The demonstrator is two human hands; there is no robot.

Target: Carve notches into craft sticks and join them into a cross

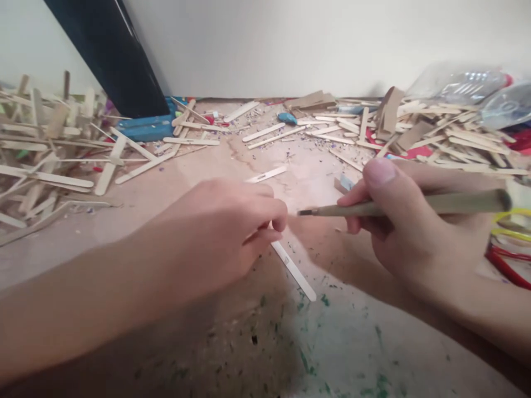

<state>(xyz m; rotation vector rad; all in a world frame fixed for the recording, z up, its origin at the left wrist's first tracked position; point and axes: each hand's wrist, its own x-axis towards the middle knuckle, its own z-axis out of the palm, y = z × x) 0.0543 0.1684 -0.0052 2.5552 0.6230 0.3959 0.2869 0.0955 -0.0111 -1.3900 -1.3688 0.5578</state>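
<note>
My left hand [226,232] is closed, its fingertips pinching one end of a flat wooden craft stick [295,271] that lies on the worn tabletop [373,354] and runs toward me and to the right. A small notch shows in the stick near my fingers. My right hand [398,226] grips a thin olive-coloured craft knife [398,207], held almost level, with its dark tip pointing left and hovering just right of my left fingertips. Another stick with a slot cut in it [265,175] lies just beyond my left hand.
Heaps of wooden sticks cover the left side [45,149] and the back right [440,135]. A dark panel [112,55] leans on the wall above a blue block [143,128]. Clear plastic packaging [468,88] sits far right, with red and yellow wires [508,243] at the right edge.
</note>
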